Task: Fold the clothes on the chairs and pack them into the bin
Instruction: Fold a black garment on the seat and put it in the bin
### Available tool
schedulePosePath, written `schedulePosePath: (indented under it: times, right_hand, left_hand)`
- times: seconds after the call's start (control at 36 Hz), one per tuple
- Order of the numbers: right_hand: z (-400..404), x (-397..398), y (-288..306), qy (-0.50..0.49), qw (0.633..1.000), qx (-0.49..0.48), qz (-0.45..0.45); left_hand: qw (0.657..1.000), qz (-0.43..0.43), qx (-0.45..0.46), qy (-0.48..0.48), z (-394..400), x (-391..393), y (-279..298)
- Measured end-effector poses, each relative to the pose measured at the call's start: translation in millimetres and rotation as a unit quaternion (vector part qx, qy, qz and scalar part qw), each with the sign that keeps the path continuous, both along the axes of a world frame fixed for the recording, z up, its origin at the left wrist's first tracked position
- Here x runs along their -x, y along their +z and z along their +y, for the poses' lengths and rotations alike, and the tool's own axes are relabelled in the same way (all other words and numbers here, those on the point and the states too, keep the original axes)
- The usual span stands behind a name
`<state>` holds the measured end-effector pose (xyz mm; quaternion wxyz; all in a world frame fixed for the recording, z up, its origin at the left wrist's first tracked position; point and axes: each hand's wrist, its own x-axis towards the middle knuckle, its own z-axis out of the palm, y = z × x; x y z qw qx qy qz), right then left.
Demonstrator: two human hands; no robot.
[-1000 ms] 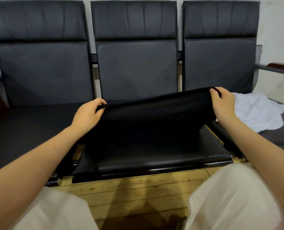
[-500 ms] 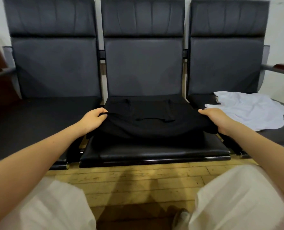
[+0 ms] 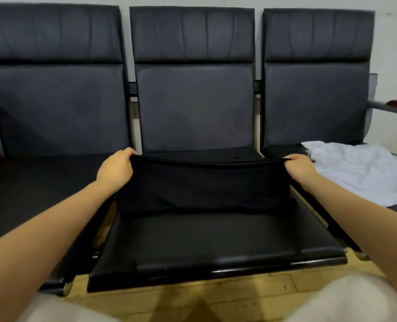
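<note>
the black garment (image 3: pixel 204 184) lies on the middle chair seat (image 3: pixel 216 242), its upper edge lifted and stretched between both hands. the left hand (image 3: pixel 115 169) pinches the left corner, the right hand (image 3: pixel 301 167) pinches the right, fingers curled round the cloth. it looks thin, light and limp, sagging below the taut edge, so it should fold easily yet slide on the smooth seat; corners are the best hold. a crumpled white garment (image 3: pixel 364 168) waits on the right chair. no bin is in view.
</note>
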<state>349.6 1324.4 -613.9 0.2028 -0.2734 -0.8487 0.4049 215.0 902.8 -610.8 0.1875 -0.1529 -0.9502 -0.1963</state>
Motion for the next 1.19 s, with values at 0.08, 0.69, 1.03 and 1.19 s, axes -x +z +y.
schedulePosePath:
  times: [0.08, 0.69, 1.03, 1.19]
  right_hand:
    - [9.8, 27.8, 1.5, -0.02, 0.999, -0.038, -0.007]
    - [24.7, 105.6, -48.5, -0.07, 0.977, -0.026, -0.199]
    - [-25.3, 27.0, -32.6, -0.025, 0.947, -0.164, -0.274]
    - [-37.6, -5.2, -22.3, -0.015, 0.985, 0.019, -0.172]
  left_hand:
    - [0.999, 0.02, 0.049, -0.005, 10.7, 30.3, -1.2]
    - [0.999, 0.04, 0.01, 0.011, 88.0, 101.1, -52.3]
    - [0.958, -0.196, 0.187, -0.098, 103.0, -10.1, -62.4]
    - [0.944, -0.22, 0.214, -0.121, 91.2, -45.0, -52.3]
